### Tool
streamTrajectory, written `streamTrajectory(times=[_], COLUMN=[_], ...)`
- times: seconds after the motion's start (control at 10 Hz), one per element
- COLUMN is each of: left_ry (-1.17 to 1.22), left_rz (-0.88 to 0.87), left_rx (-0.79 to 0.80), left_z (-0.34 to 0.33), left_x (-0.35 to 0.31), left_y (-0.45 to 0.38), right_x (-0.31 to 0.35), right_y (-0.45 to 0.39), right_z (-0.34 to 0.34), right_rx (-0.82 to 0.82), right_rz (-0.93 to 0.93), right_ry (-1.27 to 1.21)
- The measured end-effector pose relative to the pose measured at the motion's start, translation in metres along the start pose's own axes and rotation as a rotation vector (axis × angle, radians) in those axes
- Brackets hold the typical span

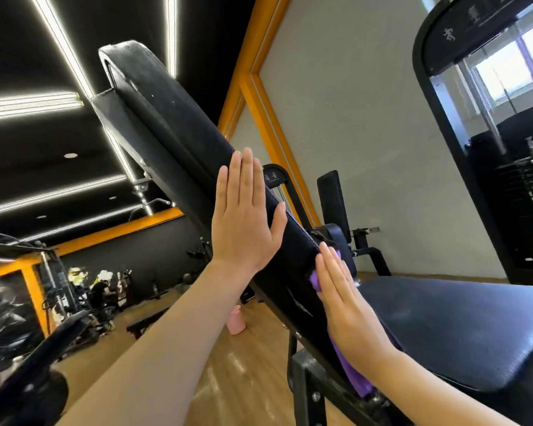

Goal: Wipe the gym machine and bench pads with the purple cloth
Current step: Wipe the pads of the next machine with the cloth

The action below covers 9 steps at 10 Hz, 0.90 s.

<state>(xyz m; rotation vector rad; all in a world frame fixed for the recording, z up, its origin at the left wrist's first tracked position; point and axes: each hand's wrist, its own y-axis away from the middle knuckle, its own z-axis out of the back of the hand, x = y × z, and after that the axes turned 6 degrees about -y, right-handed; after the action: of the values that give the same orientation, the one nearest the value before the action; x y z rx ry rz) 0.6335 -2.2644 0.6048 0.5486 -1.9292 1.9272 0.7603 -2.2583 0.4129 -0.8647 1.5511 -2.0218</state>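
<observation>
Purple cloth [351, 373] under right hand [348, 309]

Purple cloth [350, 368]: crumpled, pressed flat against lower face of back pad [179, 142]. Back pad black, steeply inclined. Seat pad [462, 327] black, level, adjoining.

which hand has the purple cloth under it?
The right hand: its flat fingers press the purple cloth against the lower part of the tilted back pad. The left hand lies bare on the pad higher up.
</observation>
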Motion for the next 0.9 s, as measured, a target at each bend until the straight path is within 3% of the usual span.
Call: streamTrajectory(times=[0.1,0.2,0.3,0.4,0.5,0.7,0.8,0.9], left_ry=[-0.004,-0.012,-0.014,-0.015,-0.012,-0.030,-0.018,-0.012], left_rz=[-0.004,0.001,0.009,0.005,0.002,0.012,0.014,0.009], left_rx=[0.009,0.002,0.003,-0.003,-0.004,0.000,-0.002,-0.007], left_z=[0.000,0.000,0.000,-0.001,0.001,0.002,0.003,0.002], left_x=[0.000,-0.001,-0.002,-0.002,-0.003,-0.003,-0.004,-0.003], left_y=[-0.002,-0.001,-0.001,-0.001,0.000,-0.001,-0.001,0.000], right_x=[-0.024,-0.030,-0.022,-0.006,-0.010,-0.047,-0.040,-0.026], right_y=[0.073,0.092,0.049,0.001,0.014,0.113,0.090,0.051], right_z=[0.003,-0.002,-0.003,-0.001,-0.005,-0.011,-0.013,-0.010], right_rx=[-0.028,-0.036,-0.024,-0.068,-0.092,0.046,-0.020,-0.089], right_rz=[-0.131,-0.200,-0.040,-0.014,0.005,-0.091,-0.109,-0.041], right_ry=[-0.020,0.070,0.107,0.034,-0.025,0.231,0.284,0.119])
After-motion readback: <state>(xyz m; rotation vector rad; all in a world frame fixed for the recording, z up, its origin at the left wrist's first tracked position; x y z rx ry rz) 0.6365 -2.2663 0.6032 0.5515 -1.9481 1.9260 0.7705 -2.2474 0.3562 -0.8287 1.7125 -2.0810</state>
